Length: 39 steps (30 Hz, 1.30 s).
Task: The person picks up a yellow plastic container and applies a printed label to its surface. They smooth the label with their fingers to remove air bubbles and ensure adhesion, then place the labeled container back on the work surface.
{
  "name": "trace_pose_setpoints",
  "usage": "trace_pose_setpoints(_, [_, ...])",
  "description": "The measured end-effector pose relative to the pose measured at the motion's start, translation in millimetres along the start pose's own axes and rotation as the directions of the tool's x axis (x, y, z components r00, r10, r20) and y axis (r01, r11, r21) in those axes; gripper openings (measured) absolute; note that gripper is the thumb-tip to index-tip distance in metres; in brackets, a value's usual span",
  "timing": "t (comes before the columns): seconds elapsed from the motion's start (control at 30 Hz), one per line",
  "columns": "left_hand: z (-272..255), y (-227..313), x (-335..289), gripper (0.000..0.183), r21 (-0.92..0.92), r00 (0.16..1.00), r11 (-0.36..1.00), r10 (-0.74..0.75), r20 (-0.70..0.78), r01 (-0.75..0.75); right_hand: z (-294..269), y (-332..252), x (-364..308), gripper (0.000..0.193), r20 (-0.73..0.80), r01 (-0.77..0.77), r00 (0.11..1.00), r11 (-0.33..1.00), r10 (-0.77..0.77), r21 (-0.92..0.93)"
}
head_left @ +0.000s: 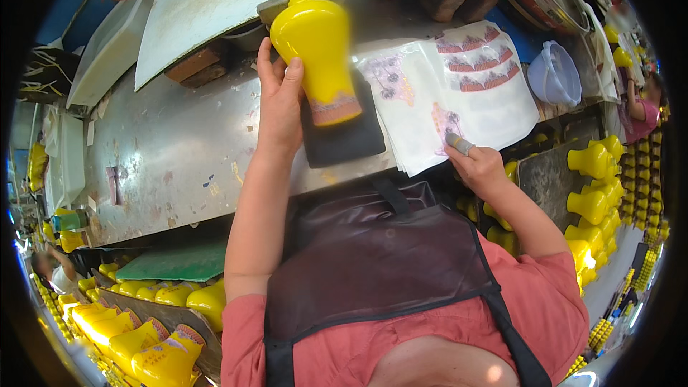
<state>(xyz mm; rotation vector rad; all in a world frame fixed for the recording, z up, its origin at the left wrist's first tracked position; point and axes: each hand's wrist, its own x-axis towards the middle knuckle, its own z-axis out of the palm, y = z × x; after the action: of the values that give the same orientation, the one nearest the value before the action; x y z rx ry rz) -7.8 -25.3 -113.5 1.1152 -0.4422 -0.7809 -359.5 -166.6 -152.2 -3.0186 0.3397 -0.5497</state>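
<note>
Apron [380, 261]: dark, nearest, at 6 o'clock.
Other vases [593, 197]: yellow, in rows past the right arm, at 3 to 4 o'clock.
Right hand [481, 166]: fingers bunched close, a grey cover [460, 144] on one tip, over a print at the near edge of the sheets [412, 132]. Whether they pinch paper, I cannot tell.
Sheets: white, printed pink and purple, on the metal bench [175, 150].
Pad [357, 147]: black, beneath the lower end of the vase [312, 36]; contact unclear.
Left hand [283, 111]: fingers curled round the vase's 9 o'clock side, thumb on its front, gripping it.
Vase: yellow, reaching from the left fingers toward 1 o'clock, neck at 12, pink band at 5; right fingers well apart at 4.
Bucket [555, 75]: pale blue, at the right hand's 1 o'clock, beside the sheets.
Board [215, 3]: white, far, at 11 o'clock.
</note>
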Motion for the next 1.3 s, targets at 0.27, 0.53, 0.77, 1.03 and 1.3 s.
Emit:
trace_pose_setpoints(0.27, [3,1,10,0.095,-0.075,0.998,0.997,-0.002,0.061,0.006,-27,21,31,0.016,0.365,-0.386,0.897,0.845,0.249,0.370])
trace_pose_setpoints(0.53, [8,4,6,0.098,0.087,1.000,0.996,0.028,0.000,-0.028,-14,-5,6,0.056,0.315,-0.055,0.942,0.980,0.114,-0.190])
trace_pose_setpoints(0.77, [6,3,8,0.100,0.096,0.999,0.995,0.035,0.002,-0.035,-13,16,2,0.034,0.119,-0.019,0.993,0.999,0.016,0.028])
trace_pose_setpoints(1.03, [3,-2,9,0.099,0.072,1.000,0.997,0.022,0.020,-0.023,-13,28,26,0.016,0.132,-0.218,0.973,0.945,0.190,0.243])
trace_pose_setpoints(1.3, [2,2,7,0.098,0.072,0.999,0.997,-0.002,0.045,-0.002,-24,51,42,0.013,0.455,-0.303,0.883,0.882,0.116,0.362])
